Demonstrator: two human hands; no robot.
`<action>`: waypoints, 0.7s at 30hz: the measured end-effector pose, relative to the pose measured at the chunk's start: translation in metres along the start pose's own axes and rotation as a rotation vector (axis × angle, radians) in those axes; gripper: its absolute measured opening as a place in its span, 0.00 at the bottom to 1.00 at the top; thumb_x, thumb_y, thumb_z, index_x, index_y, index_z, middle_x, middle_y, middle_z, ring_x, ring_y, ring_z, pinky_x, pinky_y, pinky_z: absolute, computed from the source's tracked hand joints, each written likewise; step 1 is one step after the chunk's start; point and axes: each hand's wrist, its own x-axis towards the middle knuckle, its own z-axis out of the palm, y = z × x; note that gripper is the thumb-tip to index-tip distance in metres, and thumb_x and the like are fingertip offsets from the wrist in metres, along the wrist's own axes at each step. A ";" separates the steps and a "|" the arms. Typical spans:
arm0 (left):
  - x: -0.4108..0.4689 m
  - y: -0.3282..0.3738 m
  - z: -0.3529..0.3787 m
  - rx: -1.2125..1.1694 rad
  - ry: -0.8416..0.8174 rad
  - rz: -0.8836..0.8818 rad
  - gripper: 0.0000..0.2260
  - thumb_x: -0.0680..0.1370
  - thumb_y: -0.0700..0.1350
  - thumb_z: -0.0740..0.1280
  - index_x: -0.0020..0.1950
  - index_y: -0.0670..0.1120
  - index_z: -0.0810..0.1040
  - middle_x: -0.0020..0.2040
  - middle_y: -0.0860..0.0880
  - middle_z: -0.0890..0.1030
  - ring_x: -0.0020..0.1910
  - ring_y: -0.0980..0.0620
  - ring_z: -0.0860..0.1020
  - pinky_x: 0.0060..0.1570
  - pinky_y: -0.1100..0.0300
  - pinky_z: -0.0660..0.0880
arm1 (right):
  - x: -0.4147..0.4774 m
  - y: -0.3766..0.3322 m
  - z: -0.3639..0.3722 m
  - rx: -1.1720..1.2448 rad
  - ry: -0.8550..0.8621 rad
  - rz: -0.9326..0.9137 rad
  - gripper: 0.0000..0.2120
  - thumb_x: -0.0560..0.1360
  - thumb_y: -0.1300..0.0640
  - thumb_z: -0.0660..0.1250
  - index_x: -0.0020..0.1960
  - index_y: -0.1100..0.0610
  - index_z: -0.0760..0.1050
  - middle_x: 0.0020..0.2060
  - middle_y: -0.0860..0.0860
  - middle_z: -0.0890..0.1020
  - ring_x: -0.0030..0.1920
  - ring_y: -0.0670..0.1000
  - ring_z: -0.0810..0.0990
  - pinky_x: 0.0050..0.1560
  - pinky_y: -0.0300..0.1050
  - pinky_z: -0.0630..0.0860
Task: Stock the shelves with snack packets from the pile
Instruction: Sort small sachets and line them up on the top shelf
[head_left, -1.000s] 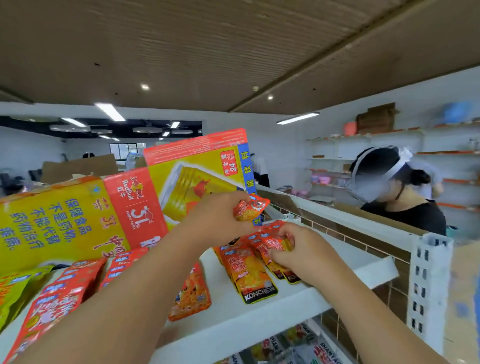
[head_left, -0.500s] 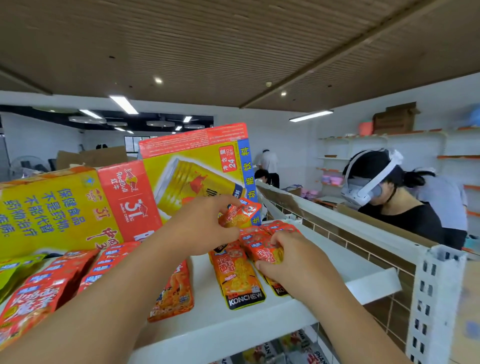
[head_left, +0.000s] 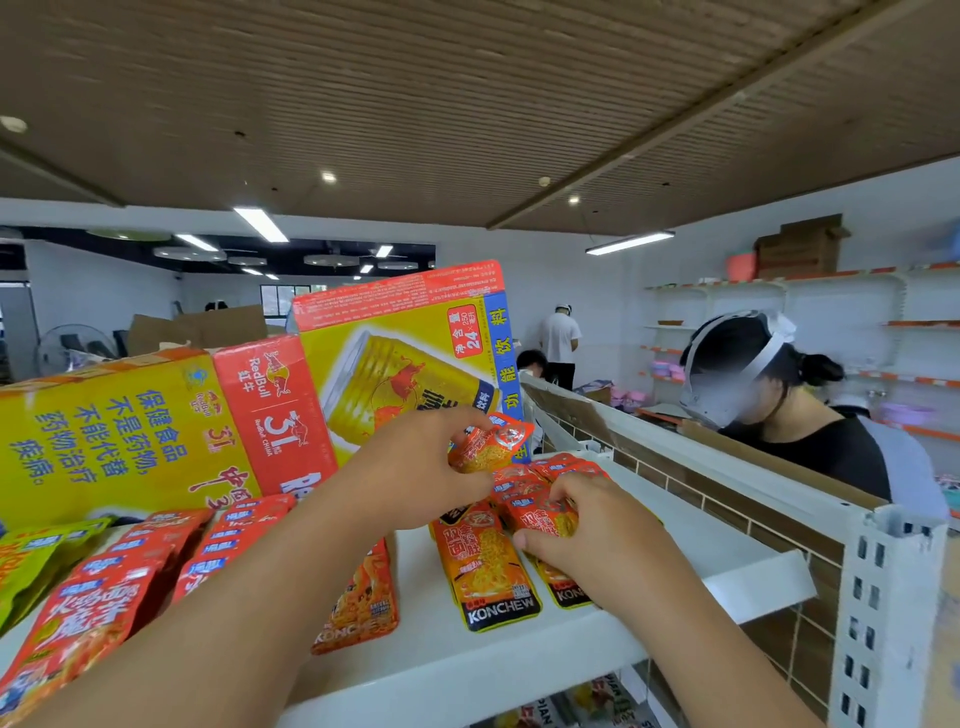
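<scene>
Hardly shifted since before: still pinching a crinkled orange snack packet (head_left: 491, 441) in the left hand (head_left: 410, 467), just above the white shelf (head_left: 675, 525). Gripping overlapped red-orange KONCHEW packets (head_left: 488, 571) on that shelf with the right hand (head_left: 587, 540). Backed by yellow Red Bull cartons (head_left: 156, 426), under slatted brown ceiling (head_left: 467, 104).

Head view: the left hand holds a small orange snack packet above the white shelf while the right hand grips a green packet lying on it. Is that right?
Not quite: the head view shows the right hand gripping red-orange packets on the shelf, not a green one; the green packets lie at the far left, untouched. The left hand does hold the orange snack packet.
</scene>
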 end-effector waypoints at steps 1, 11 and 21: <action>0.000 0.000 0.000 0.001 0.000 -0.003 0.26 0.73 0.57 0.73 0.70 0.66 0.72 0.60 0.58 0.76 0.48 0.60 0.77 0.43 0.61 0.74 | 0.000 0.000 -0.001 0.023 -0.001 0.005 0.27 0.67 0.27 0.69 0.58 0.41 0.71 0.53 0.41 0.74 0.48 0.44 0.76 0.41 0.43 0.70; 0.001 0.006 0.008 0.014 0.143 0.029 0.22 0.72 0.58 0.74 0.65 0.61 0.75 0.50 0.57 0.80 0.42 0.58 0.79 0.43 0.57 0.78 | 0.008 -0.027 -0.020 0.132 0.157 -0.171 0.10 0.81 0.47 0.62 0.60 0.45 0.77 0.54 0.43 0.76 0.44 0.42 0.74 0.46 0.43 0.72; -0.006 0.016 0.013 -0.036 0.178 0.171 0.18 0.76 0.55 0.70 0.65 0.61 0.76 0.50 0.58 0.76 0.48 0.58 0.75 0.49 0.56 0.76 | 0.030 -0.032 -0.025 0.239 0.180 -0.094 0.14 0.74 0.41 0.69 0.56 0.45 0.77 0.50 0.44 0.76 0.49 0.46 0.77 0.45 0.45 0.74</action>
